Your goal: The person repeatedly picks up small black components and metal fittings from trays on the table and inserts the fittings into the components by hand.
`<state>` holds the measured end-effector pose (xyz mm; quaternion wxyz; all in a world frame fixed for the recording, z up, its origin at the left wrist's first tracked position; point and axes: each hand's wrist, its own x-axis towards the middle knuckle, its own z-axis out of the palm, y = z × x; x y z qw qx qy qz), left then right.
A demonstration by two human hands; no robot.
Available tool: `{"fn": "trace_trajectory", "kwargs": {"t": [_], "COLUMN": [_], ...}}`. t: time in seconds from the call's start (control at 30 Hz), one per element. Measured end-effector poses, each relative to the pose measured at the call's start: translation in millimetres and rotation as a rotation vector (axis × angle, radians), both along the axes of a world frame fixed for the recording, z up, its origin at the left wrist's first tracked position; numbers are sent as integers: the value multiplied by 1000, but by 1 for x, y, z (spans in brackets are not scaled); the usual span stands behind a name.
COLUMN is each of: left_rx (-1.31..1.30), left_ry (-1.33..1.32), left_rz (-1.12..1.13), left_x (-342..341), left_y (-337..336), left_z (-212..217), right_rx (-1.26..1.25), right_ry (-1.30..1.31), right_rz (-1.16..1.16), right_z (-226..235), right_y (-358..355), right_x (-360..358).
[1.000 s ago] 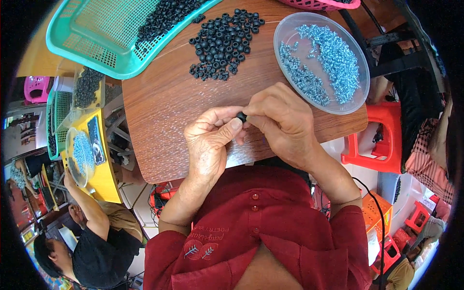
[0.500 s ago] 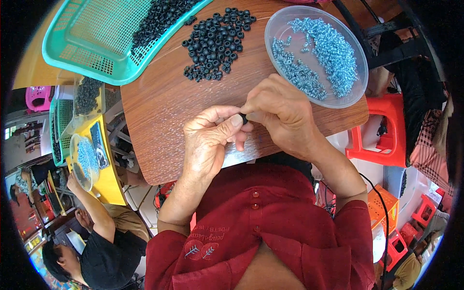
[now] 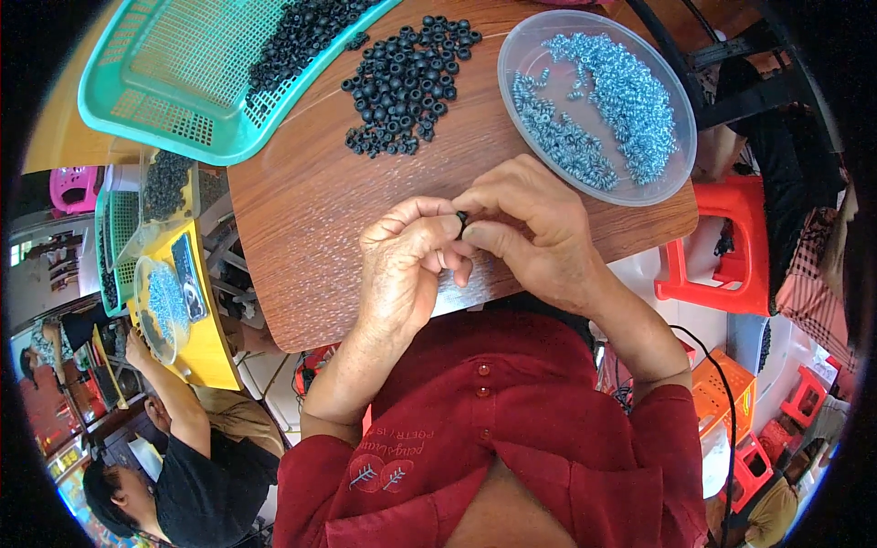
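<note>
Over the table's near edge, my left hand (image 3: 402,256) pinches a small round black piece (image 3: 461,220) between thumb and forefinger. My right hand (image 3: 530,224) meets it from the other side, its thumb and forefinger closed on the same piece. Fingers cover most of the piece, so its exact shape is hidden. Beyond my hands lies a loose pile of similar hollow black pieces (image 3: 402,87). To the right of the pile, a clear round tub (image 3: 598,151) holds many small shiny blue-silver coils that look like springs.
A turquoise mesh basket (image 3: 174,137) with more black pieces stands at the far left of the brown table (image 3: 301,265). A red plastic stool (image 3: 731,242) is on the right. At the left, another person (image 3: 196,475) sits by a yellow table (image 3: 208,338) with similar parts.
My right hand has shifted slightly, its thumb now stretched along the black piece. Both hands stay together around it.
</note>
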<state>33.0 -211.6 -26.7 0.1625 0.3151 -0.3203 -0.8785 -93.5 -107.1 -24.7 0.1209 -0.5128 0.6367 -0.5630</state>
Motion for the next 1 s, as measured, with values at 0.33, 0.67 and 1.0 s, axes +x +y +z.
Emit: {"fn": "trace_trajectory", "kwargs": {"t": [0.33,0.67,1.0], "left_rx": [-109,-161,-244], "left_ry": [21,18,46], "left_rz": [68,-66,5], "left_x": [-4,-1,-1], "left_y": [2,2,8], "left_z": [-8,4,-8], "right_rx": [-62,-121,-206], "right_ry": [326,275,248], "right_rz": [-70,-140,-91], "right_z": [-9,-16,-28], "right_y": [-7,-5,-10], "right_x": [9,5,6]}}
